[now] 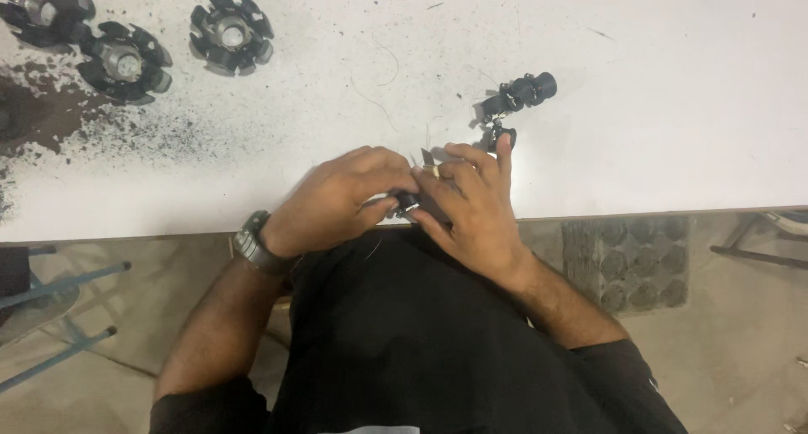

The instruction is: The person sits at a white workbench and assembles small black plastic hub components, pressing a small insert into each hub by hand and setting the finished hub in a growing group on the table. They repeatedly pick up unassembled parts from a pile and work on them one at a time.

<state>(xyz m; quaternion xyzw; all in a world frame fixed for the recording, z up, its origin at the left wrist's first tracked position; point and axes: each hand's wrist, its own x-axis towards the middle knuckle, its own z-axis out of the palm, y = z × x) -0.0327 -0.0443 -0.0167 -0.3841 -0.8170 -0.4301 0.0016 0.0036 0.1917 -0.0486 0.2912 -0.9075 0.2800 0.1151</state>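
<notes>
My left hand (341,197) and my right hand (471,200) meet at the near edge of the white table (640,122). Both pinch a small black part (407,202) between their fingertips; most of it is hidden by the fingers. A watch (252,243) sits on my left wrist and a ring on a right finger. Just beyond my right fingertips lie small black roller pieces (522,93) and a smaller black bit (498,136) on the table.
Three black round wheel-like hubs with metal centres (231,32) (124,62) (42,9) lie at the far left amid dark dust and smears (50,118). Thin wire strands (383,72) lie mid-table. A blue metal frame (59,316) stands low left, a patterned floor mat (627,261) right.
</notes>
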